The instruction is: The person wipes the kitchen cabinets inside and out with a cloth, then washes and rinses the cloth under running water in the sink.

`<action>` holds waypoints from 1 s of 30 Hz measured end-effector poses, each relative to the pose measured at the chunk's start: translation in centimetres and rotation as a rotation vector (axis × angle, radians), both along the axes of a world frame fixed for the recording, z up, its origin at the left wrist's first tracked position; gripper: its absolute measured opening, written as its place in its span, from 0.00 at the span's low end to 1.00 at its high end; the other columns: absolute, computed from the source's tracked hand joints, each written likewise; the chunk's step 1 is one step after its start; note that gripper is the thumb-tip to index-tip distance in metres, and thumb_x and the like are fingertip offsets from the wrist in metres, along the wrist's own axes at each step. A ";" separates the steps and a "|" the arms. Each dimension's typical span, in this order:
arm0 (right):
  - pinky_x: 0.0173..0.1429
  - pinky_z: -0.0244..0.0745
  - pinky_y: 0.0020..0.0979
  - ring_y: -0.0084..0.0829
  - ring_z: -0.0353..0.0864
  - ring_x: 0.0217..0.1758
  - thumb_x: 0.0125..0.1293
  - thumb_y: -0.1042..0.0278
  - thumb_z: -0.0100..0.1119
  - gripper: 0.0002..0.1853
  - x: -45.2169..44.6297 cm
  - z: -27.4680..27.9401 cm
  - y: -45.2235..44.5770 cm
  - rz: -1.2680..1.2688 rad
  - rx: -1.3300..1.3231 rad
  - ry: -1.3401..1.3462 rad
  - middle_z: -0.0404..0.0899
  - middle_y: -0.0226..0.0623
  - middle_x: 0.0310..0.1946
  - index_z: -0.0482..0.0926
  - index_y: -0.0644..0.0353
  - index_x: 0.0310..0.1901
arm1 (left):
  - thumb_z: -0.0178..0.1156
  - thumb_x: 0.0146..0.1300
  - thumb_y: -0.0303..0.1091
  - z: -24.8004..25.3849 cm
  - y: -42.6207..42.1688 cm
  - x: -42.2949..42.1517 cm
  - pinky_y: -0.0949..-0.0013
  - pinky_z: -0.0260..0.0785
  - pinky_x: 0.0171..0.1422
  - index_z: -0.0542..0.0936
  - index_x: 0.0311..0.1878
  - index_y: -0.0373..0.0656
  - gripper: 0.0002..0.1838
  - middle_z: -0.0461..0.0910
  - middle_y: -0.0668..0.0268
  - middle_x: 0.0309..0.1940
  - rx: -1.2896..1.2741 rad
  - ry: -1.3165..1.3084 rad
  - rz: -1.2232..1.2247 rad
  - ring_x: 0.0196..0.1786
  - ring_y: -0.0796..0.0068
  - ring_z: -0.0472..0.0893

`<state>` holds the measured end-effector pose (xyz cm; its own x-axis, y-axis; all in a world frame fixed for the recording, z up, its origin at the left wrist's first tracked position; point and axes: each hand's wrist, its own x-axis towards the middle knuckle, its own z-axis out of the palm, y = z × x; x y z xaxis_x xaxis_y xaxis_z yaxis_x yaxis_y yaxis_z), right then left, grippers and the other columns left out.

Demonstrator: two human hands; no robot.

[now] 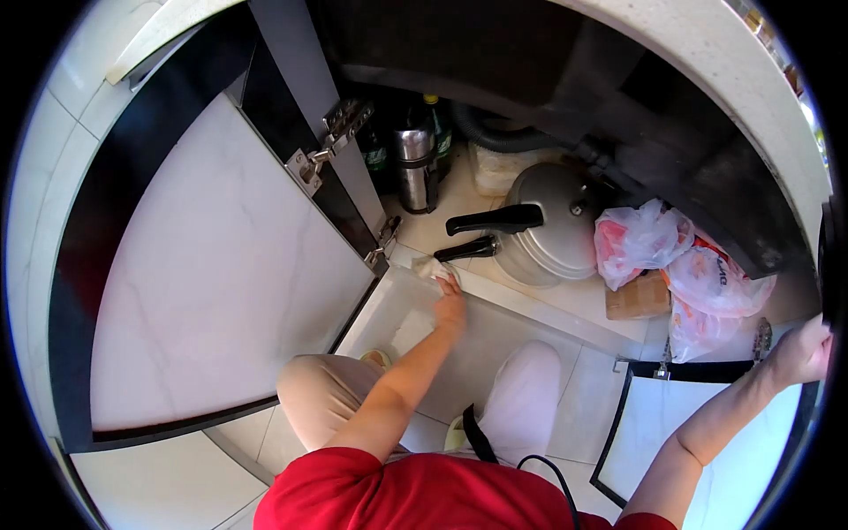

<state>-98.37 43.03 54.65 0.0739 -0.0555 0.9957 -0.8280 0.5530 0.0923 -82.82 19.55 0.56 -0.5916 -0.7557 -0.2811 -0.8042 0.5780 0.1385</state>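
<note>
While the left hand (449,305) presses a pale cloth (430,268) on the cabinet's front ledge (521,309), its fingers look partly bent, but a pinch cannot be told. Just ahead and right of it is the pressure cooker (552,221), whose low black handle (468,248) calls for care in any deeper push. Far right, the right hand (802,352) is curled, its hold unclear.
</note>
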 end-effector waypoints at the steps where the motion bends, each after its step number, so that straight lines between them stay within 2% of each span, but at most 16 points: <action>1: 0.43 0.72 0.32 0.37 0.77 0.35 0.67 0.71 0.48 0.14 0.2 -0.1 0.0 0.002 -0.007 -0.047 0.79 0.51 0.32 0.78 0.76 0.38 | 0.46 0.59 0.23 0.1 1.2 -0.5 0.65 0.77 0.36 0.49 0.70 0.37 0.35 0.44 0.33 0.67 0.071 0.001 -0.030 0.34 0.61 0.84; 5: 0.44 0.72 0.33 0.38 0.78 0.36 0.67 0.71 0.48 0.14 -0.4 0.1 0.4 0.038 0.018 -0.006 0.80 0.52 0.32 0.78 0.77 0.38 | 0.46 0.60 0.24 0.1 6.4 -4.0 0.63 0.78 0.36 0.51 0.70 0.36 0.33 0.47 0.32 0.67 0.134 0.097 -0.257 0.34 0.60 0.84; 7: 0.44 0.72 0.33 0.38 0.78 0.36 0.67 0.71 0.48 0.14 -0.5 0.1 0.7 0.025 0.043 0.005 0.80 0.52 0.33 0.78 0.76 0.39 | 0.46 0.61 0.26 -1.1 7.1 -6.0 0.64 0.77 0.35 0.54 0.68 0.36 0.31 0.50 0.35 0.66 0.021 0.085 -0.436 0.33 0.60 0.83; 10: 0.46 0.71 0.33 0.38 0.78 0.37 0.67 0.71 0.48 0.14 -0.8 0.7 1.4 -0.044 0.162 0.093 0.80 0.52 0.34 0.78 0.77 0.40 | 0.48 0.61 0.28 -2.3 5.3 -4.8 0.67 0.76 0.31 0.58 0.66 0.36 0.29 0.56 0.37 0.65 -0.074 0.117 -0.505 0.32 0.62 0.83; 11: 0.46 0.71 0.33 0.38 0.78 0.37 0.67 0.71 0.48 0.14 -1.1 0.9 1.4 -0.018 0.175 0.142 0.80 0.52 0.35 0.78 0.77 0.40 | 0.48 0.61 0.28 -2.3 3.6 -4.1 0.67 0.76 0.30 0.60 0.66 0.37 0.28 0.58 0.39 0.64 -0.041 0.160 -0.325 0.31 0.63 0.83; 13: 0.47 0.71 0.33 0.38 0.78 0.38 0.67 0.71 0.48 0.14 -1.0 1.0 1.6 -0.011 0.192 0.177 0.80 0.52 0.35 0.78 0.77 0.40 | 0.50 0.60 0.30 -2.9 -0.8 -1.4 0.67 0.75 0.28 0.60 0.66 0.39 0.29 0.60 0.42 0.63 -0.192 0.171 -0.277 0.29 0.65 0.82; 14: 0.48 0.71 0.32 0.38 0.78 0.39 0.67 0.71 0.48 0.14 -0.7 1.0 1.3 0.027 0.195 0.142 0.79 0.52 0.36 0.78 0.77 0.40 | 0.51 0.60 0.30 -3.8 -2.3 -0.3 0.66 0.75 0.28 0.58 0.67 0.40 0.30 0.60 0.43 0.63 -0.380 0.144 -0.397 0.27 0.66 0.82; 15: 0.48 0.71 0.32 0.37 0.78 0.39 0.67 0.71 0.48 0.15 -0.4 0.9 1.1 0.063 0.193 0.108 0.79 0.52 0.36 0.78 0.78 0.40 | 0.51 0.60 0.30 -3.5 -2.0 -0.2 0.66 0.75 0.28 0.58 0.67 0.40 0.30 0.60 0.43 0.63 -0.384 0.138 -0.406 0.27 0.66 0.82; 17: 0.48 0.70 0.31 0.37 0.78 0.40 0.67 0.71 0.47 0.15 -0.1 1.0 0.7 0.092 0.183 0.100 0.80 0.51 0.36 0.78 0.78 0.40 | 0.49 0.64 0.34 -3.0 -0.1 -0.8 0.63 0.76 0.28 0.59 0.62 0.40 0.24 0.71 0.42 0.52 -0.321 0.195 -0.297 0.25 0.62 0.82; 18: 0.49 0.70 0.31 0.37 0.78 0.40 0.67 0.70 0.47 0.15 -0.3 1.0 0.8 0.106 0.192 0.114 0.80 0.51 0.36 0.78 0.78 0.40 | 0.49 0.64 0.34 -2.1 1.4 -1.6 0.63 0.76 0.28 0.59 0.62 0.40 0.24 0.71 0.42 0.52 -0.312 0.197 -0.311 0.25 0.62 0.82; 20: 0.49 0.70 0.30 0.36 0.78 0.40 0.67 0.70 0.47 0.15 -0.5 1.2 0.9 0.135 0.210 0.144 0.80 0.50 0.37 0.78 0.77 0.40 | 0.38 0.70 0.39 0.4 4.2 -3.9 0.48 0.73 0.35 0.60 0.57 0.42 0.17 0.77 0.42 0.37 0.353 0.387 -0.022 0.34 0.44 0.80; 22: 0.49 0.70 0.30 0.36 0.78 0.40 0.67 0.70 0.47 0.15 -0.7 1.3 0.8 0.168 0.208 0.147 0.80 0.50 0.37 0.78 0.77 0.41 | 0.38 0.70 0.45 -1.9 7.8 -6.3 0.43 0.71 0.38 0.61 0.53 0.46 0.16 0.78 0.43 0.37 0.322 0.462 -0.105 0.35 0.41 0.78; 24: 0.49 0.70 0.31 0.36 0.77 0.40 0.67 0.69 0.47 0.16 -0.9 1.2 0.9 0.206 0.210 0.105 0.79 0.50 0.38 0.77 0.77 0.41 | 0.39 0.69 0.49 -0.5 10.3 -8.2 0.43 0.70 0.41 0.61 0.54 0.47 0.19 0.78 0.44 0.38 0.533 0.365 -0.151 0.36 0.41 0.79; 27: 0.51 0.69 0.31 0.36 0.77 0.42 0.68 0.67 0.46 0.17 -1.0 1.3 1.0 0.112 0.237 0.109 0.79 0.49 0.39 0.78 0.75 0.43 | 0.41 0.69 0.48 2.7 14.8 -10.0 0.47 0.70 0.45 0.68 0.52 0.47 0.18 0.79 0.48 0.42 0.636 0.302 -0.163 0.41 0.45 0.79; 28: 0.53 0.68 0.31 0.35 0.77 0.44 0.68 0.68 0.44 0.16 -0.4 0.7 0.5 0.086 0.187 0.053 0.79 0.48 0.41 0.77 0.73 0.44 | 0.41 0.69 0.48 1.2 15.1 -10.2 0.47 0.70 0.45 0.68 0.52 0.47 0.18 0.79 0.48 0.42 0.640 0.303 -0.174 0.41 0.45 0.79; 30: 0.57 0.67 0.30 0.34 0.77 0.47 0.68 0.72 0.43 0.14 0.1 0.1 0.2 0.115 0.114 -0.041 0.79 0.46 0.44 0.77 0.71 0.45 | 0.47 0.66 0.44 -2.0 12.9 -12.8 0.54 0.73 0.45 0.76 0.47 0.49 0.14 0.82 0.54 0.32 0.247 0.232 -0.847 0.39 0.52 0.81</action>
